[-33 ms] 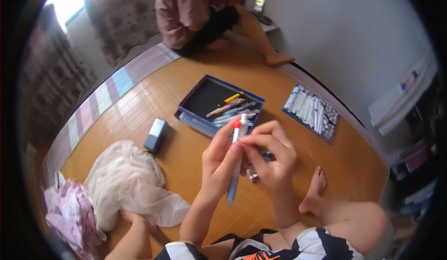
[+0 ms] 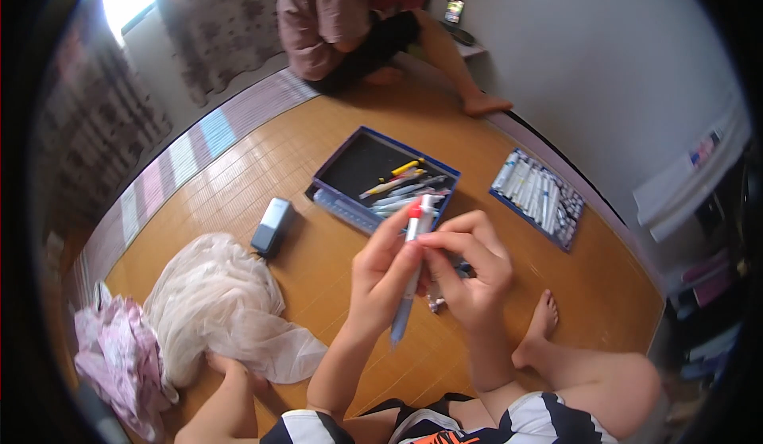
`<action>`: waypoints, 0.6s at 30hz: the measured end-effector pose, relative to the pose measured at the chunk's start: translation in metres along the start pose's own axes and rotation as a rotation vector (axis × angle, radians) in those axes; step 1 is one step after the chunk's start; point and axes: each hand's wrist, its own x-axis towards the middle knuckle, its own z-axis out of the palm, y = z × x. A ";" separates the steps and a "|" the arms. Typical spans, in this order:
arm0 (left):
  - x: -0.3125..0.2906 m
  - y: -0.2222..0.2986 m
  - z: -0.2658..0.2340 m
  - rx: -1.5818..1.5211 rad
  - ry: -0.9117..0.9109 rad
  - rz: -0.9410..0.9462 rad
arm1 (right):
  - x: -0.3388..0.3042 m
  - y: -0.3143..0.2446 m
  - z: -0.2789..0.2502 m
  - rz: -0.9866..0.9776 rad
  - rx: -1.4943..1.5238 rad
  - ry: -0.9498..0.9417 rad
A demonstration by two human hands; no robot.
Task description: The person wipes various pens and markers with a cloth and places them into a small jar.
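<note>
My left hand [image 2: 377, 281] is closed around a slim white pen [image 2: 401, 313], held tilted in front of me. The pen has a red part near its upper end and a bluish-grey lower end. My right hand [image 2: 477, 273] pinches at the upper part of the pen, its fingertips touching my left thumb. Whether a second pen lies alongside is hard to make out. Just beyond my hands, a blue-edged box [image 2: 338, 160] with a dark inside holds several loose pens [image 2: 397, 183]. Small items below my right hand are mostly hidden.
A flat tray of white markers [image 2: 531, 193] lies at the right. To the left are a blue-grey case [image 2: 272, 228], a sheer pale cloth [image 2: 211, 301] and pink fabric [image 2: 119, 356]. Another person [image 2: 334, 38] sits on the floor at the back, near a lit phone [image 2: 454, 11].
The whole view has shifted slightly, so the box, tray and person appear a little farther right. Both hands keep the same hold on the pen.
</note>
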 end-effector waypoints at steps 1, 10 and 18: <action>-0.002 -0.003 -0.006 -0.004 0.028 -0.042 | -0.003 0.000 0.005 0.008 -0.018 -0.003; 0.003 -0.011 -0.015 -0.110 -0.153 0.007 | 0.001 0.000 0.003 0.102 -0.018 0.032; -0.005 -0.029 -0.039 0.007 -0.180 0.092 | -0.013 0.008 0.009 0.172 0.144 -0.200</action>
